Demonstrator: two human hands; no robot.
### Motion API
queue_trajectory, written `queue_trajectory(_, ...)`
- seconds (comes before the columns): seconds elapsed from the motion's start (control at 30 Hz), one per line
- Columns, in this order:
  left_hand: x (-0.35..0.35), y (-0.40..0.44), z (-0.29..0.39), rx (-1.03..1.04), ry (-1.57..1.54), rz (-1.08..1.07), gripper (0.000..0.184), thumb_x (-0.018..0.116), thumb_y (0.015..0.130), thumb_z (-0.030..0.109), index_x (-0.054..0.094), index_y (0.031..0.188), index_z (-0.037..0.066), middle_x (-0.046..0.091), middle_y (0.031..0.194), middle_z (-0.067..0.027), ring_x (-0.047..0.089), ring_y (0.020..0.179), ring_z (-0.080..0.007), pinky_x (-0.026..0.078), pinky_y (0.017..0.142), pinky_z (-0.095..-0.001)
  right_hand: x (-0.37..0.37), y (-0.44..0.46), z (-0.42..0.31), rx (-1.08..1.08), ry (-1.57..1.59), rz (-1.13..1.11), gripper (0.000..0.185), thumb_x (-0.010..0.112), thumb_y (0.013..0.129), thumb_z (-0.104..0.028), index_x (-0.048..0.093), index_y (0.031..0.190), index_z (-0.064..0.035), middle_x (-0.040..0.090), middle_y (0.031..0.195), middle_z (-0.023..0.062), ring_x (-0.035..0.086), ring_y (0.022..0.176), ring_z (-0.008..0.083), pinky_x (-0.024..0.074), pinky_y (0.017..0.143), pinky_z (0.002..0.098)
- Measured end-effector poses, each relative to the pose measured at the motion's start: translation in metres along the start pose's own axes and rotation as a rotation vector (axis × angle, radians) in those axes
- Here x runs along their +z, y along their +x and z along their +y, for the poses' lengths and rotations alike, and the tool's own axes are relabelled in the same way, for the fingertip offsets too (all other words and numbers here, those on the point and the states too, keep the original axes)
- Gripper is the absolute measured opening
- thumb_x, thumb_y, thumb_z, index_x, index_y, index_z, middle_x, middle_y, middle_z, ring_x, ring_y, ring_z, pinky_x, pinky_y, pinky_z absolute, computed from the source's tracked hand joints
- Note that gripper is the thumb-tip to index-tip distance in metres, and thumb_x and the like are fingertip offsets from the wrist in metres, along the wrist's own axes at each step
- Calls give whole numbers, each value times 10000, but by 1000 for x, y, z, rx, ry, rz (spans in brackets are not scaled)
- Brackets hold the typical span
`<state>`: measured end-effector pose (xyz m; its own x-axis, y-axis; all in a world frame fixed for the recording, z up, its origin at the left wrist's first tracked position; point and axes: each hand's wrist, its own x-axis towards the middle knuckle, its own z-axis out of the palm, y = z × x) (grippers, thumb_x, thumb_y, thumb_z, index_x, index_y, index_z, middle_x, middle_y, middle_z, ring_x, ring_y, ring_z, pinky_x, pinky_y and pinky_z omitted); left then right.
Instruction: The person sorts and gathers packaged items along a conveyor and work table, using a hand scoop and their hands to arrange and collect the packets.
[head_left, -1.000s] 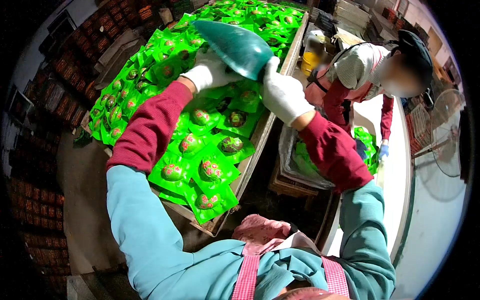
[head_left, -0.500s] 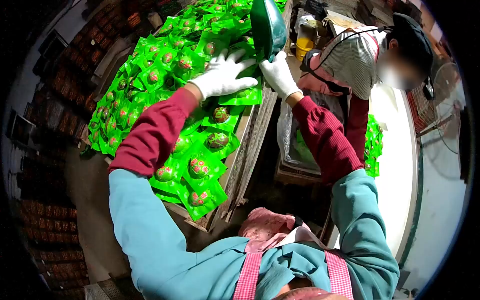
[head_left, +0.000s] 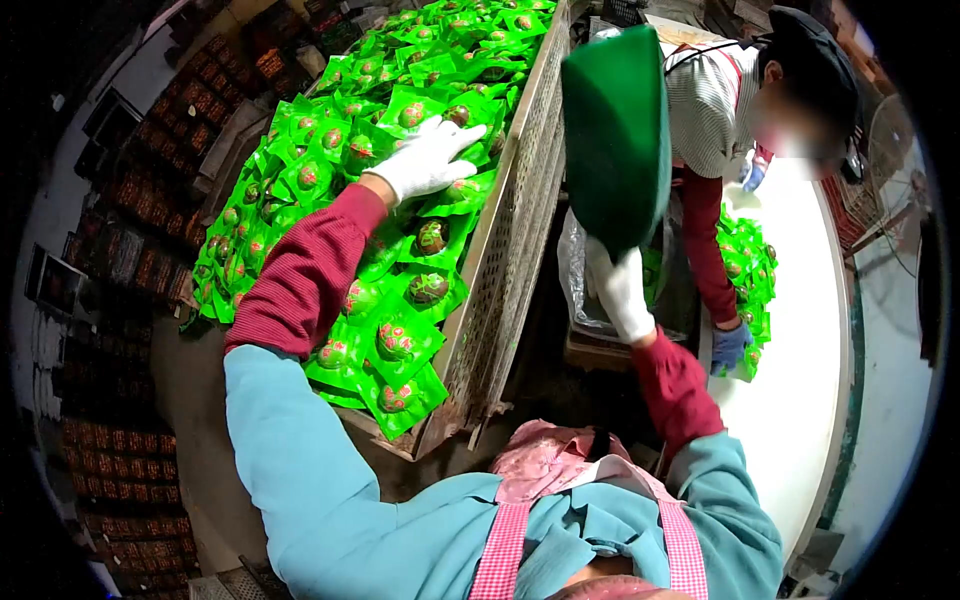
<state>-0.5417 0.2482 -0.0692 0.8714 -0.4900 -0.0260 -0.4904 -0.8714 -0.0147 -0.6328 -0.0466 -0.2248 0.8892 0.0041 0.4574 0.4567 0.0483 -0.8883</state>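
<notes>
One scoop [head_left: 617,135] in closed right grip [head_left: 622,290], left grip [head_left: 422,162] open on packets [head_left: 394,340]

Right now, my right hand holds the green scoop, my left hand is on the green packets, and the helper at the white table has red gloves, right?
No, the gloves on the helper are blue, as the head view shows. Your right hand holds the green scoop, your left hand is on the green packets, and the helper is at the white table.
</notes>
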Motion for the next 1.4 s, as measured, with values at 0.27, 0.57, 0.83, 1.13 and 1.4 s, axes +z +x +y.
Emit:
queue_trajectory(0.27, 1, 0, -28, 163, -346, 125, 606, 488, 941, 410, 381, 1416, 51, 390, 1434, -160, 348, 1340, -312, 263, 1123, -398, -83, -158, -35, 316, -158, -37, 408, 567, 858, -13, 507, 1261, 7, 618, 1135, 153, 581, 1032, 241, 444, 890, 319)
queue_trajectory(0.57, 22, 20, 2, -17, 403, 323, 562, 451, 952, 435, 360, 1436, 165, 371, 1463, -111, 334, 1345, -359, 290, 1076, -480, -114, -194, -38, 470, -151, 107, 152, 561, 894, -60, 560, 1046, -48, 558, 827, 57, 514, 680, 157, 394, 614, 274)
queue_trajectory(0.83, 7, 31, 11, 9, 94, 285, 425, 563, 906, 318, 493, 1292, 153, 553, 1253, -175, 502, 1192, -351, 388, 1009, -434, -94, -185, -30, 446, -61, 132, 62, 556, 911, -91, 535, 853, -92, 467, 590, -19, 430, 445, 87, 329, 405, 239)
queue_trajectory(1.13, -9, 50, 4, -131, -319, 659, 161, 696, 805, 154, 728, 935, 65, 720, 933, -81, 686, 850, -171, 520, 786, -276, -108, -189, -22, 416, -154, 134, 30, 548, 917, -86, 530, 896, -73, 470, 592, -19, 422, 443, 84, 331, 404, 239)
queue_trajectory(1.4, -8, 50, 11, -209, 338, 264, 151, 603, 824, 219, 722, 916, 208, 646, 1049, -78, 624, 943, -293, 502, 859, -401, -108, -189, -50, 686, 41, 170, 194, 556, 916, -55, 582, 1108, -45, 569, 759, 4, 477, 594, 77, 382, 528, 230)
